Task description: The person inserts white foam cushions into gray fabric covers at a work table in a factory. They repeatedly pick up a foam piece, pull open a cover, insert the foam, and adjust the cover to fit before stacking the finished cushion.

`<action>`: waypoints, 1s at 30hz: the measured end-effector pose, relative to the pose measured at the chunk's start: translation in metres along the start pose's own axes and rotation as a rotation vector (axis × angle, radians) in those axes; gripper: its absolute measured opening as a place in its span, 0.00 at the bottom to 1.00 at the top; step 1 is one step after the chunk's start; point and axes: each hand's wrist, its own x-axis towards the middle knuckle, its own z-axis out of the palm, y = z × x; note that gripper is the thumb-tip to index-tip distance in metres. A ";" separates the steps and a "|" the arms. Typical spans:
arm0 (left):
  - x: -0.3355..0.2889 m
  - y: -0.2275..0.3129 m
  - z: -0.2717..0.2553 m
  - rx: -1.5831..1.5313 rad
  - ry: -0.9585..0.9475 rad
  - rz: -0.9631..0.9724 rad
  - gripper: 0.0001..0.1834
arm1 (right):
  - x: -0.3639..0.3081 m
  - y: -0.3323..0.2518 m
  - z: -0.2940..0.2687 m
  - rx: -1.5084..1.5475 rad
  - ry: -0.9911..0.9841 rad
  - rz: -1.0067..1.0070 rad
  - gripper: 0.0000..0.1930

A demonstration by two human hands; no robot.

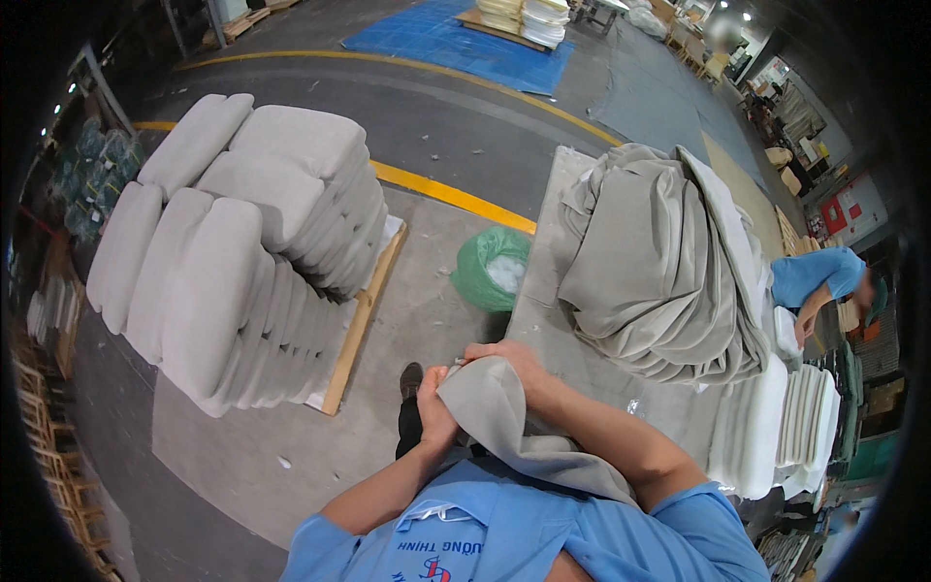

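A light grey fabric cover (490,403) is bunched up in front of my chest, and its lower part drapes over my right forearm. My left hand (436,407) is closed on the cover's left edge. Across its top edge my right hand (509,365) grips the fabric, close beside the left. The fingertips are partly hidden in the folds. To the right, a big heap of similar grey fabric covers (645,262) lies on a table (543,301).
Stacked pale cushions (223,262) stand on a wooden pallet (364,325) at left. Between pallet and table sits a green bag (477,272) with white stuffing. White foam pads (752,427) line the table's right end, where a co-worker in blue (819,276) bends over.
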 end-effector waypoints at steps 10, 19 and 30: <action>0.039 -0.036 0.031 0.453 -0.134 0.072 0.16 | 0.030 0.128 0.040 0.622 0.194 0.085 0.13; 0.085 -0.008 -0.021 0.689 -0.793 -0.271 0.27 | -0.165 0.071 -0.105 0.439 -0.058 0.310 0.25; 0.114 0.015 0.013 0.932 -1.047 0.029 0.28 | -0.370 -0.002 0.032 0.477 0.784 0.498 0.24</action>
